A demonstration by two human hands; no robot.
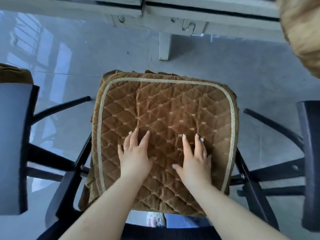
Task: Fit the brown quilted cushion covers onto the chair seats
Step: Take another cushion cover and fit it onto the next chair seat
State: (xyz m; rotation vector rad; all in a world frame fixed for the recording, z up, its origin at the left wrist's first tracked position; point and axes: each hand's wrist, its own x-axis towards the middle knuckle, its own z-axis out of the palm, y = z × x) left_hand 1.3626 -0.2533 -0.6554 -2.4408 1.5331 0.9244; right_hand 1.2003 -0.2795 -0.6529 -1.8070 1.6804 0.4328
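Observation:
A brown quilted cushion cover (166,110) with a pale braided trim lies over the seat of a black-framed chair (249,186) right below me. Its skirt hangs down at the left and near edges. My left hand (136,154) rests flat on the cover's near-middle part, fingers spread. My right hand (194,156) lies flat beside it, slightly to the right, fingers also spread. Neither hand grips the fabric. The seat itself is hidden under the cover.
A second black chair (15,144) stands at the left with brown fabric (13,75) beyond it. Another chair back (310,161) stands at the right. A lighter brown covered shape (301,32) fills the top right corner. A white table leg (164,45) stands ahead on the glossy grey floor.

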